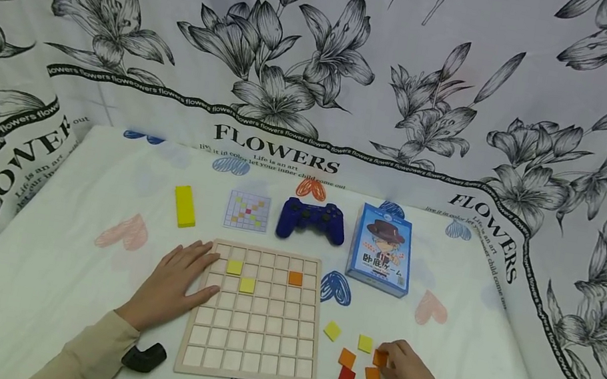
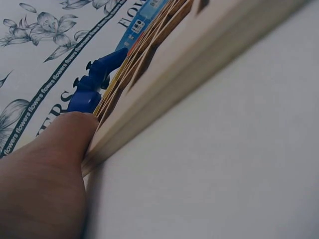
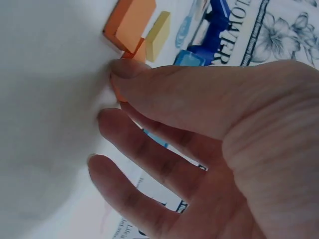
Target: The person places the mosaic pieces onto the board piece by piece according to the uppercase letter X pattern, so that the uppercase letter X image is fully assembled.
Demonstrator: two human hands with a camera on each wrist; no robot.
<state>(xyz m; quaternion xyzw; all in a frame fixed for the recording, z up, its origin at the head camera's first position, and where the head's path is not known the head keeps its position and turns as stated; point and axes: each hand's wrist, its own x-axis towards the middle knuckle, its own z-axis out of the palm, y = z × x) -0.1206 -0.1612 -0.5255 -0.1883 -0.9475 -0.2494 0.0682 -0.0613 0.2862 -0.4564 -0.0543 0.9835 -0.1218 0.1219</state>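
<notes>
A wooden grid board (image 1: 247, 362) lies in the middle of the cloth in the head view. In its upper cells sit two yellow tiles, one of them a yellow tile (image 1: 234, 267), and an orange tile (image 1: 296, 278). My left hand (image 1: 173, 285) rests along the board's left edge, fingers straight, thumb on the rim. To the right of the board, my right hand (image 1: 410, 378) pinches an orange tile (image 1: 380, 358) between thumb and finger; the right wrist view shows the thumb (image 3: 169, 89) over it. Loose beside it lie yellow tiles, orange tiles and a red tile (image 1: 346, 377).
Behind the board are a yellow block (image 1: 184, 206), a small pattern card (image 1: 247, 211), a blue game controller (image 1: 312, 221) and a blue card box (image 1: 383, 249). A black curved object (image 1: 144, 357) lies by the left wrist. A flower-printed curtain (image 1: 328, 51) hangs behind.
</notes>
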